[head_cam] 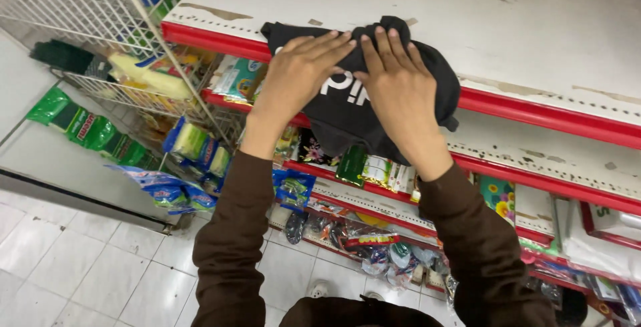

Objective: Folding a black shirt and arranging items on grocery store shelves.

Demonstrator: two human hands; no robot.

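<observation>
Shelving [534,27], white with red edging, carries under my grip a folded black garment [347,110] overhanging its front lip, so I press left hand [297,73] and right hand [400,93] flat, fingers spread, clasping nothing, pinning it.

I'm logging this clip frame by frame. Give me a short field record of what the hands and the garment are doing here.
setting: shop aisle, white shelf with red edge
garment: black cloth, bunched, lying on the shelf top and hanging over its front edge
left hand: flat on the cloth, fingers spread
right hand: flat on the cloth beside it
below: packaged goods on lower shelves
floor: white tiles
</observation>
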